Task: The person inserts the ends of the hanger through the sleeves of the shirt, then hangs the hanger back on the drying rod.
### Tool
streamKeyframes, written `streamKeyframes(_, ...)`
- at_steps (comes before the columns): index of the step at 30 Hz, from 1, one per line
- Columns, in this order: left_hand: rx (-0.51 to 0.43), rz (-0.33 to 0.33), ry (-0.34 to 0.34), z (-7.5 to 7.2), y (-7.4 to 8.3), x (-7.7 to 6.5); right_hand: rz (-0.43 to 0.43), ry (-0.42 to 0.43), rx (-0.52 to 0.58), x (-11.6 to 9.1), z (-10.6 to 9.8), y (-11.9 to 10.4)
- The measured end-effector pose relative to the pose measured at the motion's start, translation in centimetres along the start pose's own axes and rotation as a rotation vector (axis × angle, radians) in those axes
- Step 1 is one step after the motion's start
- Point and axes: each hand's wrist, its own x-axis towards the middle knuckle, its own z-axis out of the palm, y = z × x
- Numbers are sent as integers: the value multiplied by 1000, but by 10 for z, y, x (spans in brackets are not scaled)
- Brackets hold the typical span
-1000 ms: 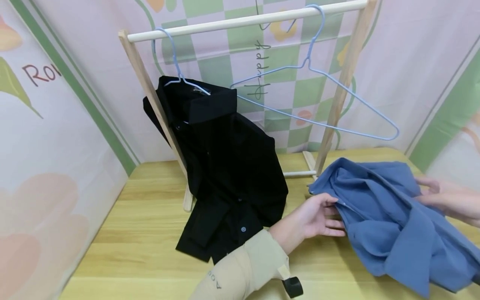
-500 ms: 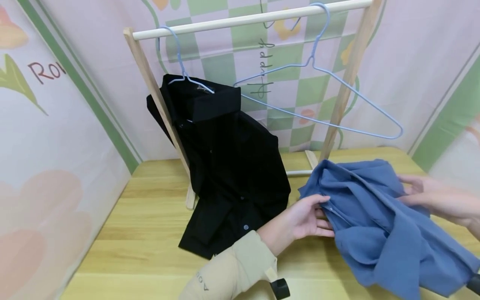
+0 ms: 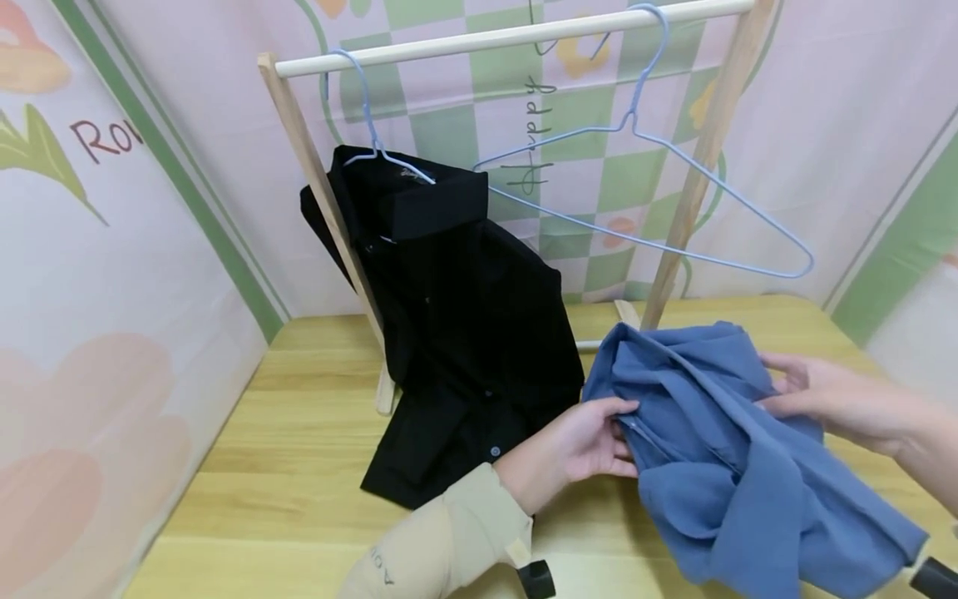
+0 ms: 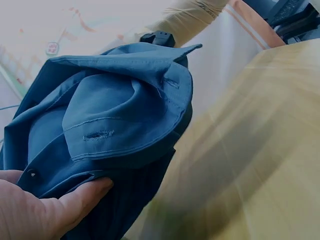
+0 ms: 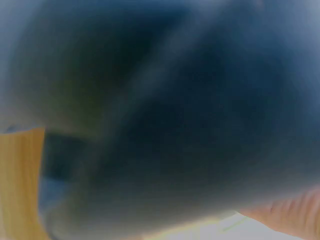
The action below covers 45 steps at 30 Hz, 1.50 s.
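A bunched blue shirt hangs between my two hands, above the right part of the table. My left hand grips its left edge, thumb on top and the other fingers beneath. In the left wrist view the thumb lies along the cloth below a buttonholed flap of the shirt. On the far side, my right hand pinches the shirt, its fingertips partly hidden by folds. Blurred blue cloth fills most of the right wrist view.
A wooden rack stands on the table. From its bar hang a black shirt on a blue hanger at the left and a bare blue hanger at the right. My left forearm passes close to the black shirt's hem.
Both hands have carried the blue shirt leftward, closer to the black shirt. The rack sits slightly further right in the head view as the camera turned. Both grips stay the same.
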Motion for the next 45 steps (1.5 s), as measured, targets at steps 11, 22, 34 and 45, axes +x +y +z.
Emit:
streamKeyframes(11, 93, -1, 52, -30, -7, -20, 59, -89, 123, 23, 32, 11)
streamKeyframes(22, 205, -15, 91, -64, -15, -33, 131, -123, 130, 39, 62, 17)
streamKeyframes(34, 346, -51, 203, -97, -3, -46, 220, -81, 173, 62, 96, 18)
streamKeyframes(45, 435, -78, 236, -127, 20, -55, 228, 48, 240, 81, 137, 3)
